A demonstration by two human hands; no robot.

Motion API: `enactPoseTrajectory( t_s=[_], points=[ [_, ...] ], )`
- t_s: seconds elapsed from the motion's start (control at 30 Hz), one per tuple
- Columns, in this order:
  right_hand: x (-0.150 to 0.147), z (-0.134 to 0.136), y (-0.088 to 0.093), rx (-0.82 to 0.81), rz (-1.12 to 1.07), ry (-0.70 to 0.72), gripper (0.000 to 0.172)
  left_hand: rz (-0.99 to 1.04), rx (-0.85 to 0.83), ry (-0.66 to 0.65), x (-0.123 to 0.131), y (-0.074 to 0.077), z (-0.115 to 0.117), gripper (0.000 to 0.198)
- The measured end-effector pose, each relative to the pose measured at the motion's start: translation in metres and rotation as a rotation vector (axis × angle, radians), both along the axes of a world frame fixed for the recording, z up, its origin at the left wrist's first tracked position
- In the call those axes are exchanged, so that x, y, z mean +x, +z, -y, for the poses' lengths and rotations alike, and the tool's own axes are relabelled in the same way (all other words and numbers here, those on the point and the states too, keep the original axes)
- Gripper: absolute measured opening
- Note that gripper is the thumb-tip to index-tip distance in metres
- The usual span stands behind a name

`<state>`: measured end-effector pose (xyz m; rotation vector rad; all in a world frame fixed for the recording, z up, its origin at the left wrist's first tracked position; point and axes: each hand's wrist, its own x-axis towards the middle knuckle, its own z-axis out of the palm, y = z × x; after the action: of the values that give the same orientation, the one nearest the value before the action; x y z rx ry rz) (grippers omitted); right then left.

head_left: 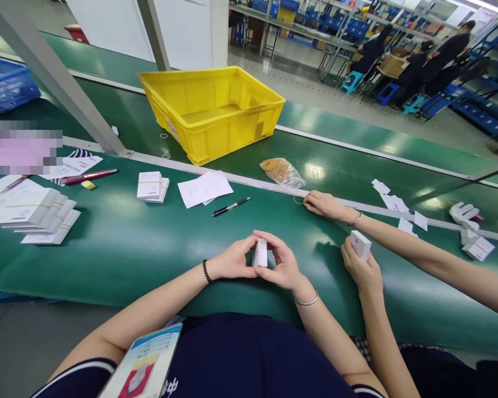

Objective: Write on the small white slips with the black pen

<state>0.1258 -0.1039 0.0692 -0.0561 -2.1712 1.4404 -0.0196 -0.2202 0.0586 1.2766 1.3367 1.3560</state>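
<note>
Between my two hands, low over the green work surface, a small stack of white cards or thin boxes point(260, 254) stands on edge. My left hand point(239, 256) closes on its left side, with a dark beaded bracelet at the wrist. Fingers of my right hand point(283, 261) curve round the other side, above a metal bangle. Whether the stack is one box or several pieces, I cannot make out. Farther left lie white bundles point(150, 186) with a rubber band round them. Closer to my hands are a black pen point(231, 207) and some white paper sheets point(205, 188).
A yellow bin point(216, 135) stands beyond the metal strip, near a plastic bag of rubber bands point(281, 172). At right, a co-worker's hand point(363, 268) holds a white bundle; their other hand point(326, 204) touches a rubber band. Stacked white bundles point(45, 213) sit at left.
</note>
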Motion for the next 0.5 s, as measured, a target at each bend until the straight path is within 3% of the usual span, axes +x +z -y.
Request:
enactPoseTrajectory(
  t_s=[0.1,0.3,0.5],
  points=[
    [-0.001,-0.003,-0.006,0.081,0.013,0.012,0.045,-0.138,-0.016,-0.041,-0.008,-0.011,-0.003,0.057],
    [0.001,-0.005,-0.022,0.086,0.1,0.002,0.031,-0.204,-0.071,-0.055,-0.006,-0.025,-0.008,0.053],
    [0.001,-0.004,-0.025,0.096,0.028,0.02,0.041,-0.236,-0.089,-0.054,-0.005,-0.023,-0.009,0.052]
  ],
)
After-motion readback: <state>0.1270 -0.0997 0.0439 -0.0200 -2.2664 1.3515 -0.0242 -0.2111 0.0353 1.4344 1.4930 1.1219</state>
